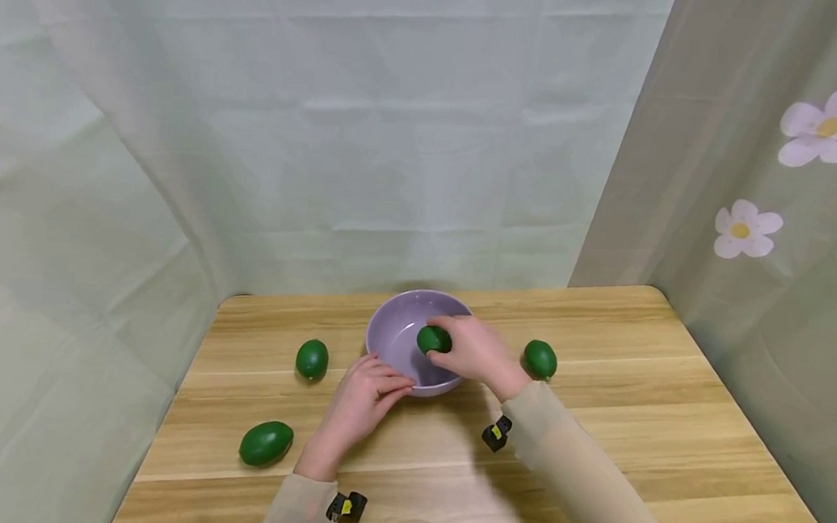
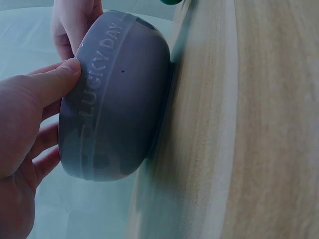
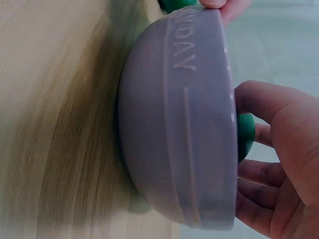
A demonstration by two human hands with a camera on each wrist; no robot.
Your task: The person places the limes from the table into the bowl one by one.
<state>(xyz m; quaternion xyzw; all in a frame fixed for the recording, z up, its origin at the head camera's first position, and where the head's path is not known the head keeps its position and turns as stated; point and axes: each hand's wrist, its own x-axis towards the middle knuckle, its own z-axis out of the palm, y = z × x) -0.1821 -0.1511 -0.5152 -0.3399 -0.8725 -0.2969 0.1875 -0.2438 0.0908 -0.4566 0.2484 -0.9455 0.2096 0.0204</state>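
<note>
A purple bowl point(image 1: 392, 342) with raised "LUCKY DAY" lettering stands on the wooden table. My left hand point(image 1: 360, 395) pinches its near left rim, the thumb point(image 2: 70, 68) on the outer wall and the fingers over the edge. Inside the bowl's mouth, my right hand point(image 1: 476, 350) grips a dark green lime point(image 1: 431, 340) between thumb and fingers. From the right wrist view, part of that lime point(image 3: 245, 135) shows just above the rim; the bowl wall hides the rest.
Left of the bowl lies one lime point(image 1: 312, 359), with a larger, longer one point(image 1: 266, 444) nearer the front. Another lime point(image 1: 540, 359) is to the right, beside my right wrist. Pale curtains hang behind the wooden table point(image 1: 640, 423) and along both sides.
</note>
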